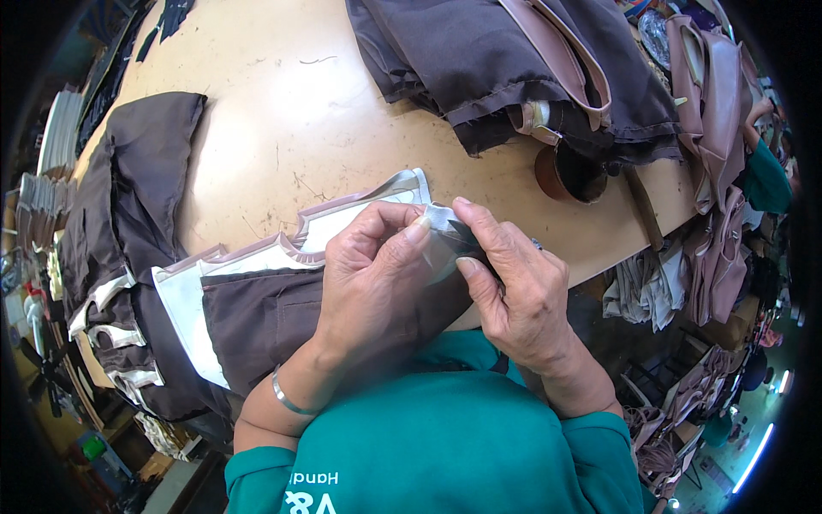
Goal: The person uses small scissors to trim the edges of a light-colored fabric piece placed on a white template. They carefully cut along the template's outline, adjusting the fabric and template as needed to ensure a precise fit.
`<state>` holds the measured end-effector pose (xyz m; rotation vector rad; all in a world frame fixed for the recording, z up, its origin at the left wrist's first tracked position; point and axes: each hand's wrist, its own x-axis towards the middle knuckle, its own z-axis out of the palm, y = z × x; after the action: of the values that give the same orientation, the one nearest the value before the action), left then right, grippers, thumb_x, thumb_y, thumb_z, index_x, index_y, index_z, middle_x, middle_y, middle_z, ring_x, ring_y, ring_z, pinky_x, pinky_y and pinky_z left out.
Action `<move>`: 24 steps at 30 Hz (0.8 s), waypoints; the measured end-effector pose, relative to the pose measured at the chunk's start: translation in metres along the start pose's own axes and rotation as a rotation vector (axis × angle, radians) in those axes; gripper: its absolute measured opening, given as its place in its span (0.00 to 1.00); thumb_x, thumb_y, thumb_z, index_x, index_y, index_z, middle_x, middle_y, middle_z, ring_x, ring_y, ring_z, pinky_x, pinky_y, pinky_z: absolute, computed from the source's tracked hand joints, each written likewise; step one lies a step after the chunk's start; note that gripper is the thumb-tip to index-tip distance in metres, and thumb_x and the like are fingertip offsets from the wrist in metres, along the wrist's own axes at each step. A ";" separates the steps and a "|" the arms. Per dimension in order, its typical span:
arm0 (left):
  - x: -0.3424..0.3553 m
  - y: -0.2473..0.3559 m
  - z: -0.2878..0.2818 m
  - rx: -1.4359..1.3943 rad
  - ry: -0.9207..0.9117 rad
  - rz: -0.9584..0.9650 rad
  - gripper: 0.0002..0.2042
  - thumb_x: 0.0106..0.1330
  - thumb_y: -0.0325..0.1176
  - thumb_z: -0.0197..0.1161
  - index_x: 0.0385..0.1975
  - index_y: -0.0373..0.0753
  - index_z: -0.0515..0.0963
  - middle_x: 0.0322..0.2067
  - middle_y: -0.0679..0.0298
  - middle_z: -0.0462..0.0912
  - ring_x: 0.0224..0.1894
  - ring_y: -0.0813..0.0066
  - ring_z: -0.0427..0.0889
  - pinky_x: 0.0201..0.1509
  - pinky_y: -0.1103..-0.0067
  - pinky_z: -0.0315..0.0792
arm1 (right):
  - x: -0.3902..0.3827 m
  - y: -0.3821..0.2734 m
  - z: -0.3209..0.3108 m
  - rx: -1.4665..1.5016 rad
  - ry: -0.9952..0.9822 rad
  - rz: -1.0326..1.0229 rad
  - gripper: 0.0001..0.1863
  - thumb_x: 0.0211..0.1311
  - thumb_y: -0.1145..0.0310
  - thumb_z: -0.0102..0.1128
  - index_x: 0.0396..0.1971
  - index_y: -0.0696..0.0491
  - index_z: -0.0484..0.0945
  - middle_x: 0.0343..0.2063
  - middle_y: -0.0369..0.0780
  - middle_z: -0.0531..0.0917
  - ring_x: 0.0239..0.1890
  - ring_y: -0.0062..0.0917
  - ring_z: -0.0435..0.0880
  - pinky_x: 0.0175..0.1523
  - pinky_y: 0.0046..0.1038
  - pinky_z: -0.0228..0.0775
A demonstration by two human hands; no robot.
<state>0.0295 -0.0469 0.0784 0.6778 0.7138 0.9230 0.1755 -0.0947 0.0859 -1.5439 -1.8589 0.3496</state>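
Observation:
My left hand (377, 265) pinches the corner of a light-coloured piece (440, 216) between thumb and forefinger. Close against that corner, my right hand (518, 283) grips a small dark thing with pointed ends (462, 238); its kind is not clear, as the fingers cover much of it. Beneath and left of my hands lies a white-backed panel (184, 313) with folded pinkish edges, curving up to a strip at its far end. Dark brown cloth (261, 313) lies over the panel's near part and runs under my left wrist.
More dark brown cloth (137, 163) with white-backed tabs lies at the table's left. A pile of dark cloth pieces with pink straps (556, 60) is at the far right, near a round brown container (569, 174) and a wooden handle (642, 206). Pinkish pieces (706, 103) hang beyond the table (257, 128).

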 end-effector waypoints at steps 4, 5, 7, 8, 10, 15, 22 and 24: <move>-0.002 -0.002 -0.005 0.076 -0.011 0.034 0.06 0.61 0.28 0.54 0.34 0.31 0.71 0.34 0.63 0.76 0.35 0.83 0.72 0.40 0.85 0.68 | 0.000 0.000 0.000 0.008 0.008 0.013 0.25 0.48 0.74 0.56 0.50 0.54 0.67 0.22 0.40 0.74 0.15 0.30 0.72 0.21 0.27 0.65; -0.002 -0.002 -0.004 0.076 -0.009 0.046 0.06 0.61 0.28 0.54 0.34 0.31 0.71 0.34 0.62 0.75 0.35 0.83 0.72 0.41 0.84 0.68 | 0.000 0.000 0.000 0.013 0.015 0.018 0.25 0.48 0.73 0.56 0.50 0.54 0.68 0.22 0.40 0.74 0.15 0.30 0.72 0.21 0.27 0.65; -0.002 -0.002 -0.001 0.077 -0.006 0.073 0.06 0.61 0.28 0.54 0.33 0.31 0.71 0.35 0.62 0.75 0.36 0.82 0.72 0.42 0.84 0.67 | -0.001 0.000 0.003 0.056 0.044 0.024 0.24 0.48 0.73 0.55 0.50 0.54 0.68 0.21 0.40 0.74 0.15 0.30 0.72 0.22 0.28 0.65; -0.002 -0.003 0.000 0.090 -0.004 0.088 0.06 0.61 0.27 0.54 0.33 0.31 0.71 0.35 0.61 0.75 0.36 0.82 0.72 0.42 0.84 0.67 | -0.001 0.001 0.005 0.078 0.059 0.026 0.23 0.48 0.73 0.55 0.49 0.54 0.68 0.21 0.40 0.74 0.15 0.30 0.72 0.22 0.28 0.65; -0.002 -0.006 0.000 0.117 -0.001 0.118 0.06 0.61 0.27 0.54 0.33 0.31 0.71 0.36 0.61 0.75 0.37 0.82 0.72 0.42 0.83 0.67 | -0.003 0.003 0.007 0.163 0.074 0.051 0.23 0.48 0.74 0.55 0.49 0.54 0.69 0.21 0.41 0.74 0.15 0.31 0.72 0.22 0.28 0.65; -0.002 -0.004 0.002 -0.070 -0.036 0.040 0.06 0.61 0.27 0.54 0.33 0.31 0.71 0.34 0.61 0.75 0.35 0.81 0.72 0.41 0.82 0.69 | -0.002 -0.004 0.004 0.037 0.061 0.077 0.21 0.49 0.75 0.55 0.47 0.55 0.70 0.22 0.42 0.74 0.18 0.32 0.74 0.24 0.29 0.67; -0.008 -0.007 0.011 -0.152 0.003 -0.119 0.04 0.61 0.28 0.53 0.32 0.35 0.69 0.29 0.68 0.72 0.27 0.88 0.70 0.30 0.90 0.66 | 0.006 0.005 0.000 0.201 0.195 0.008 0.20 0.49 0.77 0.55 0.46 0.57 0.70 0.23 0.43 0.75 0.21 0.33 0.76 0.26 0.28 0.68; -0.007 -0.007 0.011 -0.143 0.008 -0.078 0.05 0.61 0.28 0.53 0.33 0.34 0.69 0.30 0.66 0.73 0.29 0.86 0.71 0.32 0.88 0.67 | 0.005 0.000 -0.007 0.207 0.129 -0.004 0.20 0.49 0.78 0.55 0.46 0.58 0.70 0.24 0.44 0.75 0.22 0.30 0.77 0.27 0.27 0.68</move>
<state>0.0382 -0.0589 0.0807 0.5165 0.6698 0.8963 0.1793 -0.0912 0.0930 -1.3898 -1.6708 0.4169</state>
